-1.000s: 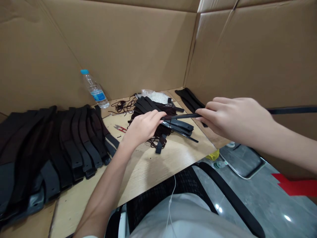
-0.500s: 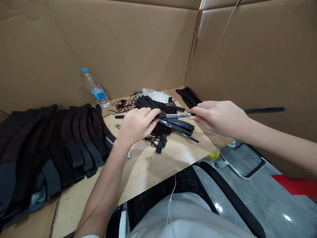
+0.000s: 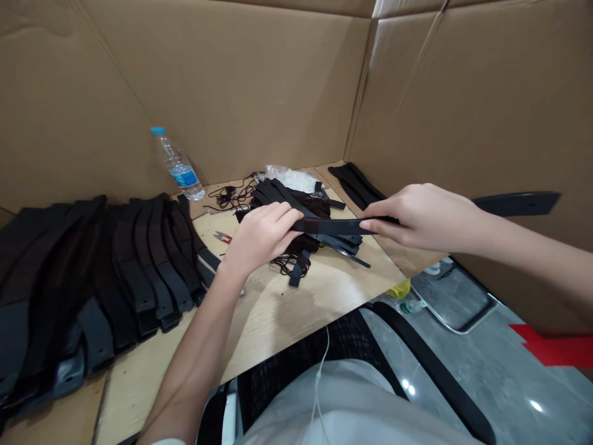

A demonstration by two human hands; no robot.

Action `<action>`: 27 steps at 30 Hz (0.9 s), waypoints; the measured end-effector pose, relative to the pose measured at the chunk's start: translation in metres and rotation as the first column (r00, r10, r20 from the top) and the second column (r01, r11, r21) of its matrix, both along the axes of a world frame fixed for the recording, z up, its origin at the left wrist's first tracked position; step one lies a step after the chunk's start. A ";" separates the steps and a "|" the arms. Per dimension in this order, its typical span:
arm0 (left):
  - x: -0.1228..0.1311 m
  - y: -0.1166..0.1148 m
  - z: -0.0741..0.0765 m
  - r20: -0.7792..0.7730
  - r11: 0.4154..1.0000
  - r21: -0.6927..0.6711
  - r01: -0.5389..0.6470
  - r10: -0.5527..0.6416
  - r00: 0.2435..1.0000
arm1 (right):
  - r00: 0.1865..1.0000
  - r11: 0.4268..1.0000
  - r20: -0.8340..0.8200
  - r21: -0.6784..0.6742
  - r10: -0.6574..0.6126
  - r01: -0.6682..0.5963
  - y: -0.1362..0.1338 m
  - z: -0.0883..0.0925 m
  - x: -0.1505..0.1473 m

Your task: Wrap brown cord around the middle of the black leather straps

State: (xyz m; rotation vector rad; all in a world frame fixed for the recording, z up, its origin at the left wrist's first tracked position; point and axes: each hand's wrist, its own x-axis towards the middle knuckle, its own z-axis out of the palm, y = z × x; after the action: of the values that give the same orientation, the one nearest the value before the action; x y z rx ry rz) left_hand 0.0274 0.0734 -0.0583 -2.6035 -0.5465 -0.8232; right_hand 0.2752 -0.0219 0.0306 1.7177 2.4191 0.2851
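A long black curved strip point(image 3: 340, 227) stretches across in front of me, its broad face turned toward me. My left hand point(image 3: 265, 236) is closed round its left part, beside a dark brown wrapped section. Farther along, my right hand point(image 3: 419, 211) pinches the strip between thumb and fingers, and the strip's end sticks out past the wrist. Beneath it on the board lies a heap of similar black strips point(image 3: 277, 190), tangled with dark brown cord point(image 3: 282, 264). Small snips point(image 3: 223, 237) with red on them rest just left of that heap, partly behind my left hand.
Many black strips point(image 3: 152, 266) lie in rows at the left. A water bottle point(image 3: 183, 173) leans on the cardboard wall point(image 3: 241, 80). A clear plastic bag point(image 3: 299, 179) and more strips point(image 3: 352, 184) sit at the back. A chair armrest point(image 3: 430, 371) is below the pale board point(image 3: 273, 321).
The strip has rolled from edge-on to show its broad face, and its right end has shifted right. My right hand has moved slightly right along with it; the left stays nearly in place.
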 end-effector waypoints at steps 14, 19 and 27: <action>0.001 0.004 -0.005 -0.070 0.977 -0.212 -0.004 -0.011 0.998 | 0.970 0.955 0.071 0.176 0.231 -0.240 -0.001 -0.029 0.016; 0.001 0.007 -0.007 -0.097 0.948 -0.314 -0.054 0.025 0.995 | 0.963 0.968 -0.157 0.157 0.219 -0.195 0.005 -0.049 0.021; 0.000 0.003 -0.003 -0.044 0.902 -0.425 -0.071 0.058 0.997 | 0.849 0.993 -0.524 -0.039 0.074 -0.111 0.010 -0.048 0.016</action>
State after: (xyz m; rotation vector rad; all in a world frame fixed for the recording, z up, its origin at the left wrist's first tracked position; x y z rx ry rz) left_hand 0.0272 0.0769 -0.0613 -2.9634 -0.8875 -0.7041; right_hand 0.2913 -0.0115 -0.0175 1.8352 2.8421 -0.2993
